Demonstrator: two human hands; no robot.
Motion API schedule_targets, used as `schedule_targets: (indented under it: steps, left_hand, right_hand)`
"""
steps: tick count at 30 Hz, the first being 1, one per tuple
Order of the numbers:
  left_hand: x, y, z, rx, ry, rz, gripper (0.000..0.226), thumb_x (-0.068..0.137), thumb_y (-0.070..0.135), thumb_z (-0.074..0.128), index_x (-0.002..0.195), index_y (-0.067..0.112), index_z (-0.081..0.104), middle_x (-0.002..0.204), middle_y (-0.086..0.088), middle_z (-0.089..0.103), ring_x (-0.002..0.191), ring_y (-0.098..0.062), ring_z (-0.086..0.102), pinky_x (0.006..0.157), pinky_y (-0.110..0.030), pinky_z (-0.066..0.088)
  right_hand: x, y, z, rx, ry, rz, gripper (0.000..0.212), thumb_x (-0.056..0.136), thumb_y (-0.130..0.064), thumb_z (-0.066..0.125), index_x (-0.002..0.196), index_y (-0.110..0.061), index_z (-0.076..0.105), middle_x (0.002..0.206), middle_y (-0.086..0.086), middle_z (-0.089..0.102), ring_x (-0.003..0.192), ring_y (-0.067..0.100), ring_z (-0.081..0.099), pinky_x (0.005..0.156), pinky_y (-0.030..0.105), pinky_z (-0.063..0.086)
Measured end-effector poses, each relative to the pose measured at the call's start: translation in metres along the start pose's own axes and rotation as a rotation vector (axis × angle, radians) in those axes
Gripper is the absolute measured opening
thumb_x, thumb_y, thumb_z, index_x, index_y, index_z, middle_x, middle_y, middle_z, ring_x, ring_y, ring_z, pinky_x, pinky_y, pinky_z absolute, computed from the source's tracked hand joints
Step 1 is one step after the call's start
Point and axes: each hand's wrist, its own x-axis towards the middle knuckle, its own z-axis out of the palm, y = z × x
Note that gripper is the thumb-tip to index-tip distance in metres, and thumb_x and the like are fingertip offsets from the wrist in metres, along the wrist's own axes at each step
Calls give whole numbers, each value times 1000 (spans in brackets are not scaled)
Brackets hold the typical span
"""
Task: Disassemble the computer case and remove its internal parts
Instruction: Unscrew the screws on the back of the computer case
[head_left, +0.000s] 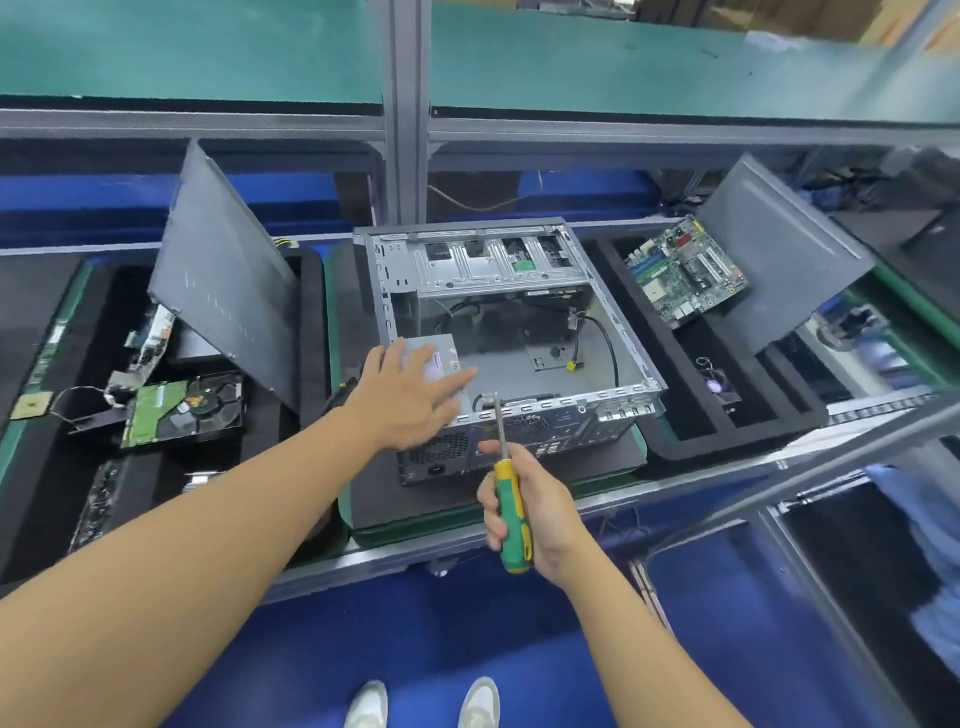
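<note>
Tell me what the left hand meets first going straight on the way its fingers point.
Likely the power supply in the case; the left hand reaches over it, contact unclear.

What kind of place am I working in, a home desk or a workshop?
Probably an electronics teardown line, not a home desk: a metal-framed workbench with green mats, black trays holding a pulled motherboard and a hard drive, and the opened computer case between them.
</note>
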Motion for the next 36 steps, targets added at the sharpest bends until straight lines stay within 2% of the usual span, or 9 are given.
schedule_targets:
  steps: [2,4,6,8,11,18,28,36]
  left_hand:
    - [4,5,-4,-1,26,72,57,95,71,17,148,53,29,155,-17,26,143,-34,17,117,-52,8]
    - [3,10,-2,-16,78,216,56,96,69,29,140,40,49,150,-17,33,143,-32,21,118,-47,10]
    - [3,12,3,28,78,359,59,94,67,38,137,27,51,151,-10,37,147,-29,21,120,-43,13]
    - [4,11,5,53,64,419,62,92,64,44,139,24,48,151,1,40,150,-24,18,121,-41,15]
    - [5,11,6,31,81,420,59,91,64,48,137,26,49,149,7,42,150,-21,19,120,-40,18]
    - [4,13,13,-41,151,362,47,94,62,43,124,29,57,140,12,50,148,-18,25,115,-39,26]
    - [2,14,20,-95,238,326,36,89,54,59,113,29,66,130,16,57,144,-15,33,109,-39,33]
    - [1,15,20,-132,290,323,36,89,55,57,109,27,69,125,14,61,140,-16,40,104,-40,38]
  right_hand:
    - [-8,12,2,-11,8,-2,32,107,-27,36,130,-16,56,75,12,58,45,20,45,45,29,45]
    - [-17,22,6,-58,31,-6,32,108,-30,39,135,-22,56,84,16,64,45,20,48,44,29,47]
    - [-24,28,7,-126,71,-34,33,109,-31,41,139,-31,53,88,17,67,43,21,49,43,29,47]
    - [-28,31,9,-216,113,-50,36,108,-29,42,141,-44,49,88,13,67,44,22,49,43,29,47]
    - [-31,32,14,-304,178,-35,42,107,-28,42,137,-57,47,82,5,64,46,21,49,43,30,46]
    - [-32,29,11,-344,226,-19,45,106,-27,41,137,-58,47,72,-2,57,46,17,46,43,29,45]
    - [-23,28,5,-373,166,-3,46,106,-29,39,132,-65,47,74,0,53,46,15,44,44,29,41]
    - [-18,24,1,-398,149,-34,45,107,-27,40,140,-57,46,73,0,51,46,14,43,42,27,41]
